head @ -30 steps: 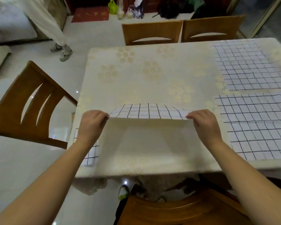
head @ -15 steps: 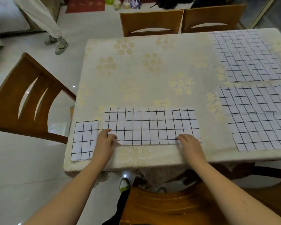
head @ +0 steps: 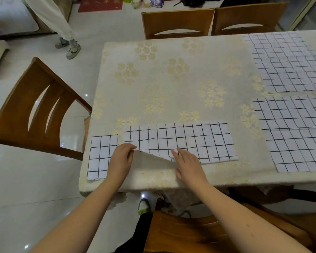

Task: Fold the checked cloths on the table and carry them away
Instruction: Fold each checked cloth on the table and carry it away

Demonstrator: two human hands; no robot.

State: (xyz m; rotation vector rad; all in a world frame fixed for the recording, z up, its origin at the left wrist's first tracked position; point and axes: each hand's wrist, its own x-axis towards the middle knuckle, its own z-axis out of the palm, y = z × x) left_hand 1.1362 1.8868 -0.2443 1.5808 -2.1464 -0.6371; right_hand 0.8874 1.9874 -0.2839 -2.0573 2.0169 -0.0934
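Four white cloths with a black grid on the table. There's a long folded strip of white black-checked cloth [head: 181, 141] near the front edge, a small folded square of the same checked fabric [head: 100, 156] just left of it, and two big flat checked cloths on the right, one far [head: 288, 61] and one near [head: 297, 132].

The left hand [head: 120, 161] pinches the strip's near left corner and has it peeled up off the table. The right hand [head: 188, 161] lies flat with straight fingers on the strip's near edge.

The table [head: 171, 79] has a cream tablecloth with pale gold flowers, and the floor is glossy white tile.

Four brown wooden chairs: one on the left [head: 35, 110], two on the far side [head: 177, 22] [head: 248, 17], one [head: 190, 232] right under the arms. Someone's pale trouser leg and sneakers [head: 69, 46] are at the top left.
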